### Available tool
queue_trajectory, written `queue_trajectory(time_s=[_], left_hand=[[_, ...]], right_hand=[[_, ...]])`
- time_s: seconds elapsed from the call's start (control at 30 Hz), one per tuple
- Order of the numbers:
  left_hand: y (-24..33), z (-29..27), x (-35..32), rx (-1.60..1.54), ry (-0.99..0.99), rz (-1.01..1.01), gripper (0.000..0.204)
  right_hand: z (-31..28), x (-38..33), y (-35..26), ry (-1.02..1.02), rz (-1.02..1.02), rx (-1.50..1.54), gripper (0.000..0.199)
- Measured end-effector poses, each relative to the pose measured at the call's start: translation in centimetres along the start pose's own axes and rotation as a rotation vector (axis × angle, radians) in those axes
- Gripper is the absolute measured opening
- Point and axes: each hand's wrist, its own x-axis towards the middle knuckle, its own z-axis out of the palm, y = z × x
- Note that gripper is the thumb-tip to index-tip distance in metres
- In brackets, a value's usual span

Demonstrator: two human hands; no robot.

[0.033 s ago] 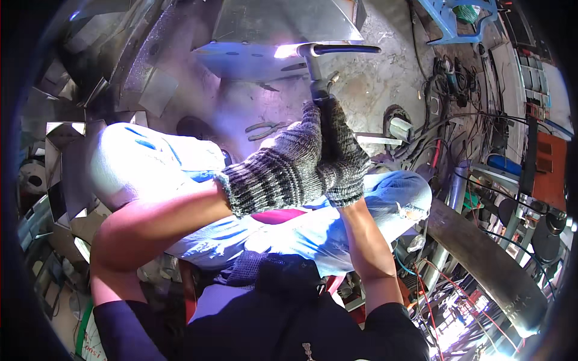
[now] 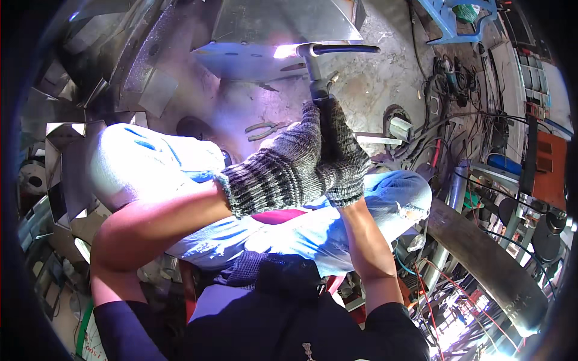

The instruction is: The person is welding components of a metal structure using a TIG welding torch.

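Both my hands wear grey striped knit gloves and are pressed together around the handle of a TIG welding torch (image 2: 315,75). My left hand (image 2: 295,153) closes on it from the left, and my right hand (image 2: 345,144) from the right. The grip between the gloves is partly hidden. A long black back cap points right from the torch head, and a bright arc glows at its left end. That glow lies against the lower edge of a grey sheet-metal piece (image 2: 277,21), whose near face is lit violet.
Pliers (image 2: 262,129) lie on the concrete floor short of the metal piece. A blue plastic stool (image 2: 445,21) stands far right, near tangled black cables (image 2: 448,78). Metal offcuts (image 2: 158,91) lie left. A long curved metal piece (image 2: 487,265) is beside my right knee.
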Motion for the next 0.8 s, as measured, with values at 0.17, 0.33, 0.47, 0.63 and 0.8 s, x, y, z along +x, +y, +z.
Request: queue_trajectory(time_s=[0.17, 0.33, 0.47, 0.63, 0.8], left_hand=[[-0.5, 0.2, 0.4, 0.053, -0.077, -0.085, 0.109], [-0.8, 0.3, 0.1, 0.075, -0.01, 0.042, 0.109], [-0.8, 0.2, 0.2, 0.066, -0.06, -0.067, 0.111], [-0.8, 0.1, 0.3, -0.016, -0.054, 0.036, 0.112], [-0.7, 0.2, 0.1, -0.1, -0.011, 0.111, 0.109]], right_hand=[[-0.1, -0.1, 0.1, -0.003, -0.034, -0.025, 0.123], [0.0, -0.3, 0.3, 0.015, -0.032, -0.101, 0.112], [0.0, 0.0, 0.0, -0.01, -0.085, -0.113, 0.088], [-0.2, 0.0, -0.7, 0.008, -0.134, -0.216, 0.098], [0.0, -0.1, -0.4, 0.036, -0.146, -0.309, 0.095]])
